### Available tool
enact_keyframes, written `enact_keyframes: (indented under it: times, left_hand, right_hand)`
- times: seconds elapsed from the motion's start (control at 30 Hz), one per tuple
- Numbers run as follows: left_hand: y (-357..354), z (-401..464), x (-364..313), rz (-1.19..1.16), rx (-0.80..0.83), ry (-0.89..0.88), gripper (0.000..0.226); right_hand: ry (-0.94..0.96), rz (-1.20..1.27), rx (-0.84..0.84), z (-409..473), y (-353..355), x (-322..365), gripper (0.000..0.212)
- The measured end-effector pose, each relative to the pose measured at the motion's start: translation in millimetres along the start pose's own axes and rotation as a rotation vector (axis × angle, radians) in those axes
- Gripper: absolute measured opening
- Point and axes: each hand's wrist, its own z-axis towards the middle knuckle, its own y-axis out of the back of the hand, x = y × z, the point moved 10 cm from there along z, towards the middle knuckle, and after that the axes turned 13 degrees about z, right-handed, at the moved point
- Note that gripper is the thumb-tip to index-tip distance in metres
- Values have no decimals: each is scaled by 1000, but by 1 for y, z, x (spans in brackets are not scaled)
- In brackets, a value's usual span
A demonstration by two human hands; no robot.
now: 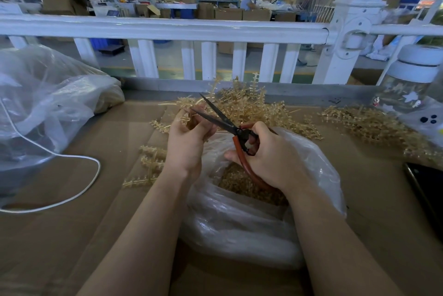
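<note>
My right hand (268, 154) grips the red handles of black-bladed scissors (221, 118), whose blades stand apart and point up and left. My left hand (189, 137) holds a translucent yellowish plastic sprue piece (185, 117) at the blade tips. Below both hands lies a clear plastic bag (239, 219), its mouth showing small cut yellowish parts (237, 180). A heap of sprue strips (247, 104) lies just beyond the hands.
Cardboard (72, 235) covers the table. A large plastic bag (43, 108) and a white cable (79, 190) lie at left. More sprues (374, 125), a lidded clear jar (407, 89) and a dark phone (426, 187) sit at right. A white railing (167, 29) borders the far edge.
</note>
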Motion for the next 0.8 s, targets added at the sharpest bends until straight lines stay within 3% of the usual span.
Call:
enact_keyframes:
  times: [0.8]
  left_hand:
    - [-1,-1,-3,-91,13,-24,17]
  right_hand:
    - [-1,-94,-67,1,7,3,62]
